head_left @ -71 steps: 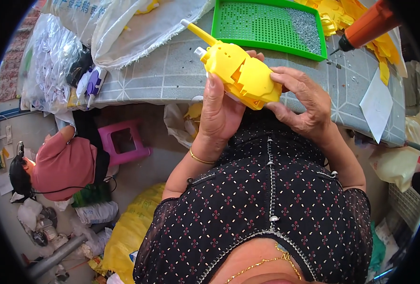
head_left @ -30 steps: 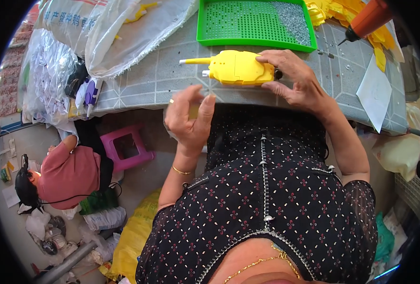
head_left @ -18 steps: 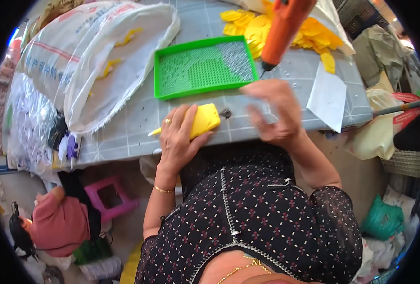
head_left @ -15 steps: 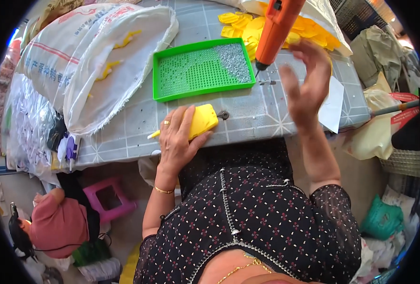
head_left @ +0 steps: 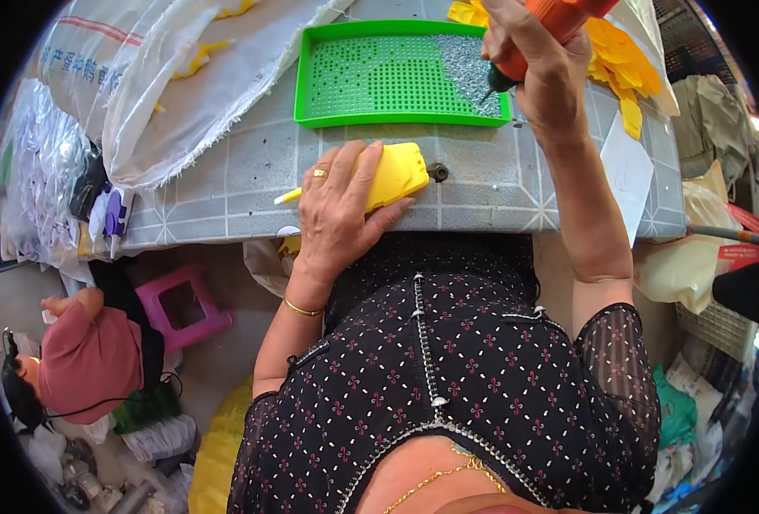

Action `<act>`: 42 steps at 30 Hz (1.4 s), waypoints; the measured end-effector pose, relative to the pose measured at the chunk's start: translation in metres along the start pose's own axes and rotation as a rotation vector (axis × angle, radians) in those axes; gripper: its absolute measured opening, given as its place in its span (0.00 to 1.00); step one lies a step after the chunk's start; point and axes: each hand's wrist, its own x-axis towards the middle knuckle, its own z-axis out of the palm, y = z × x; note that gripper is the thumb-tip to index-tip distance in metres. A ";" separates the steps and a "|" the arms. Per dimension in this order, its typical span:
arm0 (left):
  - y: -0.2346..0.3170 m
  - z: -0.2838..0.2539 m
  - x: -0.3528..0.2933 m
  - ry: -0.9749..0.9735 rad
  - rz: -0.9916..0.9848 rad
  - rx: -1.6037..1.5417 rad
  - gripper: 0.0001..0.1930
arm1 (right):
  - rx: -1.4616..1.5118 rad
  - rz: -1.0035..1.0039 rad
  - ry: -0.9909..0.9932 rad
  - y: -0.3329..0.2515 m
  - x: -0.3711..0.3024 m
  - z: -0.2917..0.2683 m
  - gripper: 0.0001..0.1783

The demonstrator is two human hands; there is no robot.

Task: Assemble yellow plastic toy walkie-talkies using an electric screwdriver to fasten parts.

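My left hand (head_left: 338,195) is wrapped over a yellow plastic piece (head_left: 399,173) with a thin pointed tip, holding it down near the table's front edge. Just to the right of that piece sits a small dark round metal fitting (head_left: 437,172). Above and to the right, my right hand (head_left: 552,81) grips an orange electric screwdriver (head_left: 561,19) by its body. Its dark tip points down at the right end of a green tray (head_left: 405,121) full of small holes. Small silvery screws (head_left: 461,62) lie heaped at that end and thin out leftward.
Yellow plastic pieces (head_left: 623,64) are piled at the far right, beside a white paper sheet (head_left: 626,176). An open white woven sack (head_left: 225,111) lies at the left with a few yellow pieces in it. Below left, a person in a pink top (head_left: 88,360) is near a pink stool (head_left: 174,343).
My right hand has gone from reaching with spread fingers to gripping the electric screwdriver, whose tip is now at the tray's screws. My left hand still holds the yellow piece. The view has shifted.
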 end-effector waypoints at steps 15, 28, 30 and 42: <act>-0.005 -0.003 0.002 -0.035 -0.042 -0.034 0.38 | 0.131 0.207 -0.181 0.051 0.014 0.085 0.19; -0.008 -0.002 0.003 -0.004 -0.051 -0.047 0.35 | 0.162 0.177 -0.198 0.067 0.012 0.090 0.19; -0.008 -0.002 0.003 -0.003 -0.052 -0.049 0.35 | 0.147 0.181 -0.207 0.068 0.011 0.089 0.19; -0.008 -0.002 0.002 -0.010 -0.059 -0.063 0.36 | 0.262 0.279 -0.110 0.044 0.012 0.089 0.18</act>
